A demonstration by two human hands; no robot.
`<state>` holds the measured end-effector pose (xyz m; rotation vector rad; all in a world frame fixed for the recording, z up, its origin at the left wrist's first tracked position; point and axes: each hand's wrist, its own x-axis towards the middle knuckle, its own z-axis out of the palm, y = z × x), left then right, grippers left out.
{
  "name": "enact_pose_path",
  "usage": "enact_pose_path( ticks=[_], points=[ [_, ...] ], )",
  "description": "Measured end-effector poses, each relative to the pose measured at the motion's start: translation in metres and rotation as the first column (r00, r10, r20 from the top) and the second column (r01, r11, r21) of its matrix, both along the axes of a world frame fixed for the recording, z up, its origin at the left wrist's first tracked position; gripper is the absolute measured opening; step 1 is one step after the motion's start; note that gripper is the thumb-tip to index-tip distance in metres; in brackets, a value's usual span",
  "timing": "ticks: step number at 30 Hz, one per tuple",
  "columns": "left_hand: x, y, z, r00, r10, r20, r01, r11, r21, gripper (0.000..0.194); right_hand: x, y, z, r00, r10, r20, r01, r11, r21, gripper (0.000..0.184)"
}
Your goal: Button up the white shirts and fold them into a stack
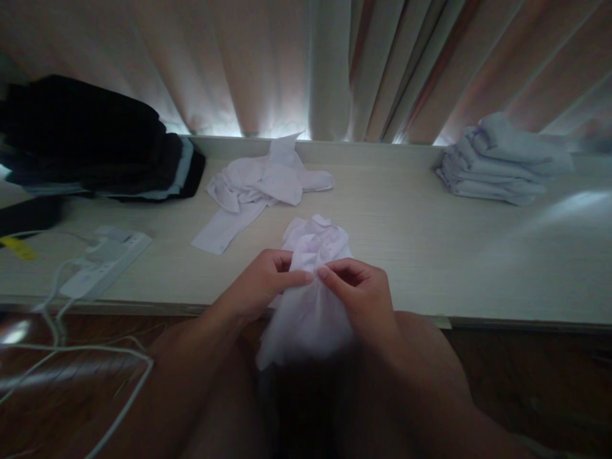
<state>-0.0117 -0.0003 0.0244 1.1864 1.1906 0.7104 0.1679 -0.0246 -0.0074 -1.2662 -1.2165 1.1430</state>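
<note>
Pinching the cloth [315, 245] right now, in both left hand [265, 280] and right hand [368, 290], clamped on it from either side and brought just beside each other at its middle! Bunched into ruffles just beyond the grip, then spilling loose on the near side, past the front edge of the bench [406, 223], blurred at the lower end. On to the garment [268, 178], beyond and slightly left of the grip, lying crumpled on the bench. Farther left, over to the dark stack [90, 134], with paler layers low down. Nearer, well left of the grip, to the power strip [102, 277], with cords [152, 361] trailing over the edge. Well right of the grip and beyond, across to the white stack [502, 166], folded in layers. Behind it all, up to the curtain [268, 64], hanging in folds, bright along the bottom.
</note>
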Motion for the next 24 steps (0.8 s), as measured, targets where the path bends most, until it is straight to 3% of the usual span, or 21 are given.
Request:
enact_pose_path(
  ticks=[4,8,17,21,24],
  points=[
    [0.002,0.0,-0.001,0.999,-0.02,0.027,0.02,1.0,-0.004,0.016,-0.003,-0.002,0.0,0.998,0.01,0.059,-0.011,1.0,0.015,0.015],
    [0.003,0.0,-0.002,0.999,0.0,0.049,0.001,0.999,-0.037,0.016,0.001,-0.001,0.001,0.999,0.05,0.007,-0.05,0.999,-0.004,0.013],
    [0.0,0.003,-0.002,0.998,0.009,0.061,-0.005,0.998,-0.06,0.011,0.024,0.009,0.002,0.954,0.298,-0.038,-0.3,0.951,-0.074,0.016],
    [0.0,0.004,-0.004,0.996,-0.035,0.079,0.039,0.998,-0.053,0.012,0.026,0.011,0.0,0.952,0.304,-0.017,-0.304,0.948,-0.097,0.018],
    [0.001,0.004,-0.005,0.994,-0.056,0.096,0.063,0.996,-0.066,0.013,0.026,0.012,0.003,0.947,0.32,0.035,-0.319,0.947,-0.039,0.017]
  ],
)
